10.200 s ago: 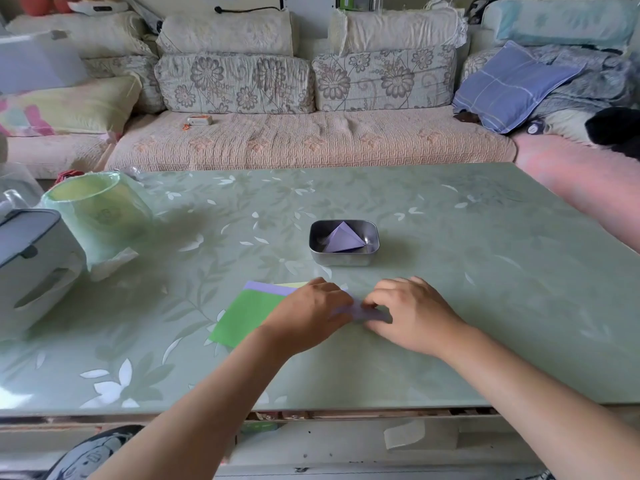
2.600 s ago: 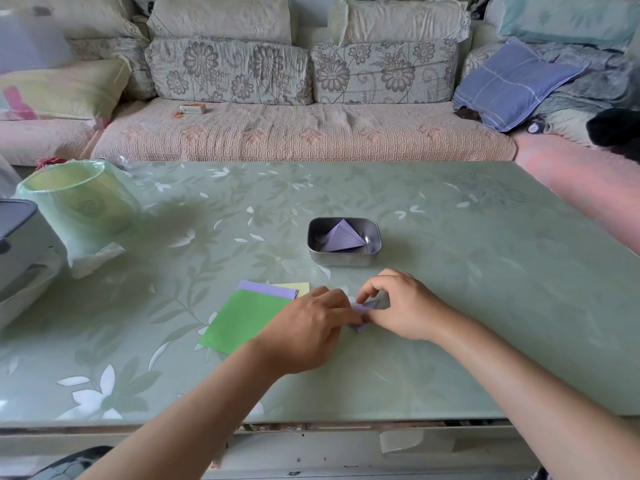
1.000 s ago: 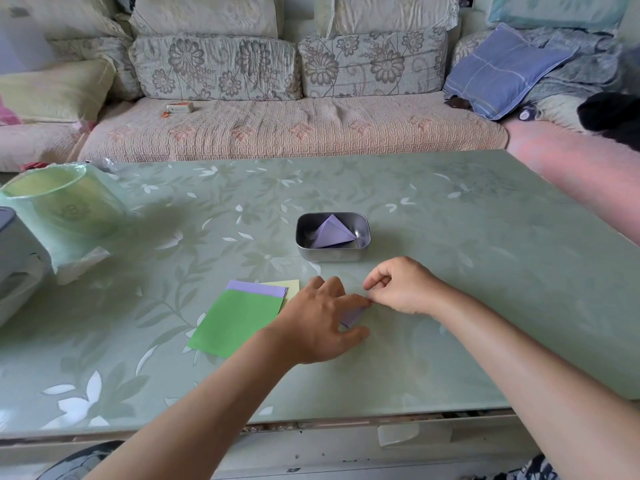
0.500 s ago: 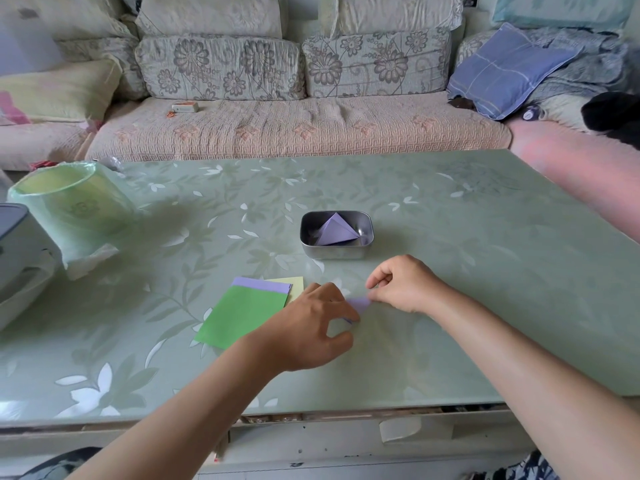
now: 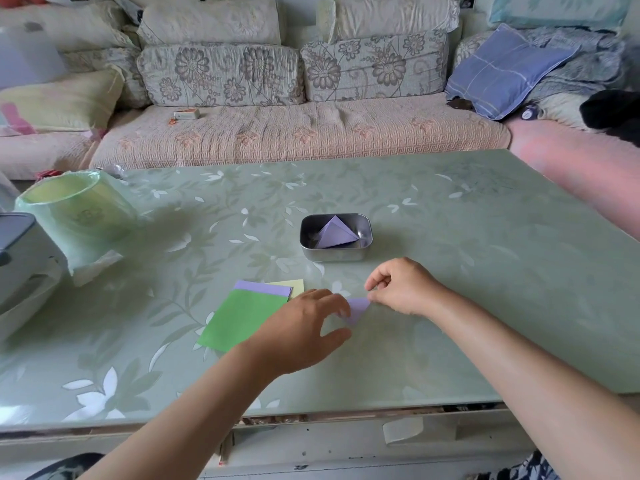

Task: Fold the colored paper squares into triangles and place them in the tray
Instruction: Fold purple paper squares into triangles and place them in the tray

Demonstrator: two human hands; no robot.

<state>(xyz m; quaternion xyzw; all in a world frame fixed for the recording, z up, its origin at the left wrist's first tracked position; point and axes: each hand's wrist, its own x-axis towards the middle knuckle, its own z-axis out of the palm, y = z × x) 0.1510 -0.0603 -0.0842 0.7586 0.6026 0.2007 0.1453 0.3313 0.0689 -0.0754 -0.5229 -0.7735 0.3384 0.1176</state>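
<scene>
Facing sofa (image 5: 294,133) over floral table (image 5: 450,254), right hand (image 5: 405,287) pinches purple triangle (image 5: 357,308), left hand (image 5: 298,327) spread.

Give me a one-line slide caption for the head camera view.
Right hand pinches a folded purple triangle beside the left hand; a second triangle lies in the metal tray, unfolded squares alongside.

On the table (image 5: 450,271) the tray (image 5: 335,253) stands near the middle, with a folded triangle (image 5: 334,233) in it. In front of the tray, a paper triangle (image 5: 356,308) is between the left hand (image 5: 304,327) and the right hand (image 5: 405,287), which pinches it. The stack of paper squares (image 5: 242,318) lies just left of the left hand. A lined bin (image 5: 79,213) stands at the left side of the table, and the sofa (image 5: 277,133) is behind the table.
</scene>
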